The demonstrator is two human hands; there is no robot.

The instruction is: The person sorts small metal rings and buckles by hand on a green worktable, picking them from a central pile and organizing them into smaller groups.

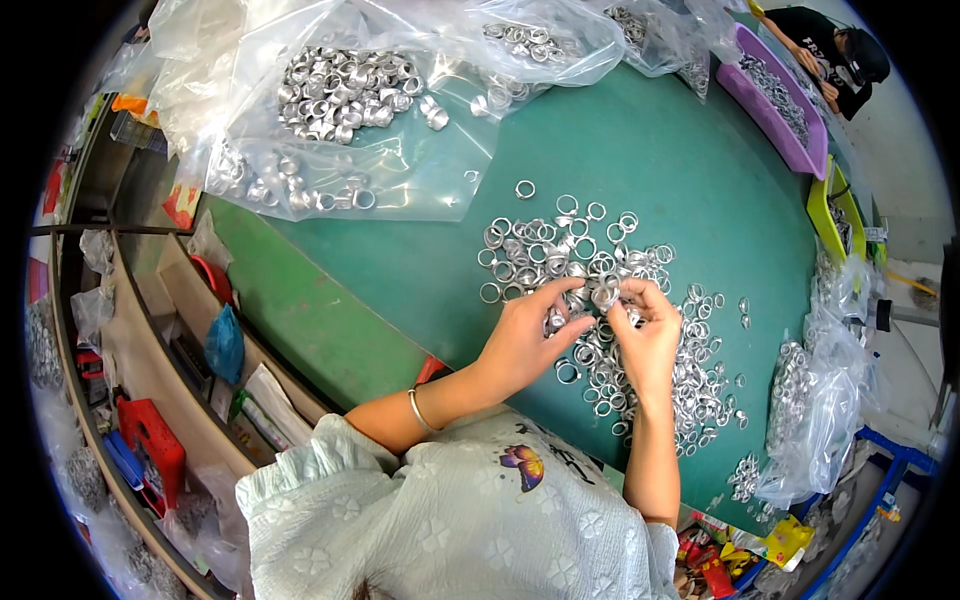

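Silver metal rings (pixel 540 240) lie in a loose heap on the green tabletop. Over the middle of the heap, my right hand (pixel 648 335) is closed, pinching a single ring (pixel 605 296) between thumb and fingertips. Just left of it, my left hand (pixel 522 335) curls its fingers around a few rings (pixel 554 320), with thumb and index fingertip apart and pointing toward the pinched ring. The fingers under both hands are partly hidden. More rings (pixel 700 400) spread to the right of my right forearm.
A clear plastic bag (pixel 430 190) with piled rings lies at the far left. Purple (pixel 810 150) and yellow-green (pixel 828 225) bins stand along the right. A bag of rings (pixel 790 395) lies at the right edge. Shelves (pixel 200 400) flank the left; a person (pixel 820 55) works at far right.
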